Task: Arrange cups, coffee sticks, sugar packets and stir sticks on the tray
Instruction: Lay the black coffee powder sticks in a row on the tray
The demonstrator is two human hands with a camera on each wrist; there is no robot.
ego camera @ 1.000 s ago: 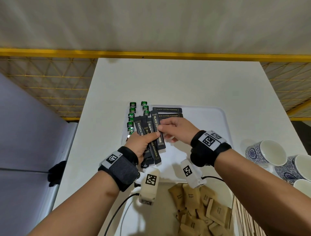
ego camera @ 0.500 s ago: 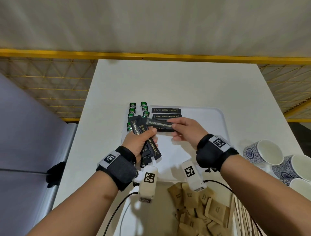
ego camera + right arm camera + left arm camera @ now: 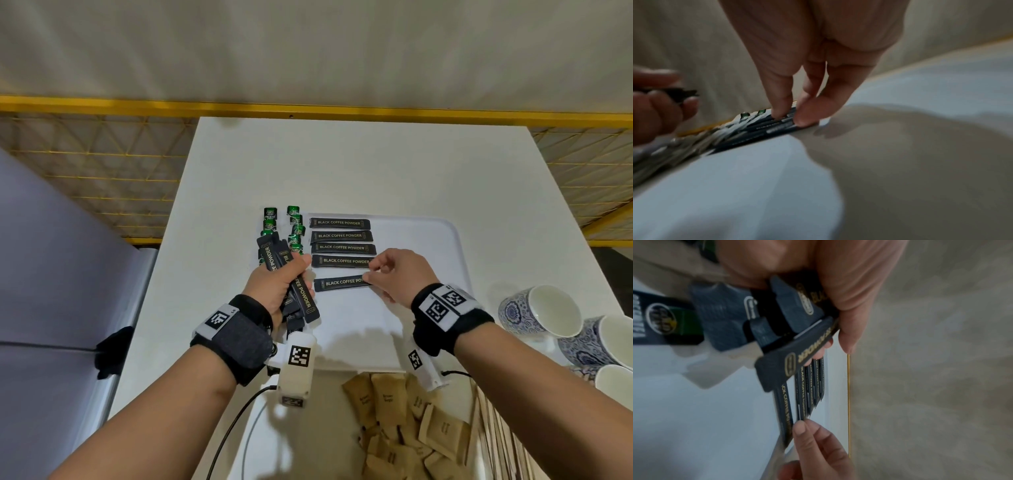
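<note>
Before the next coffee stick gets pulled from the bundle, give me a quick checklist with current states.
1. Fifth coffee stick lies on the tray: ok.
2. It lines up with the four-stick row: not ok, slightly tilted, with a wider gap.
3. Right hand released it: not ok, fingers pinch its end.
4. Left hand grips the bundle: ok.
5. Tray room nearer the person: ok.
6. Sticks left in the bundle: cannot tell.
</note>
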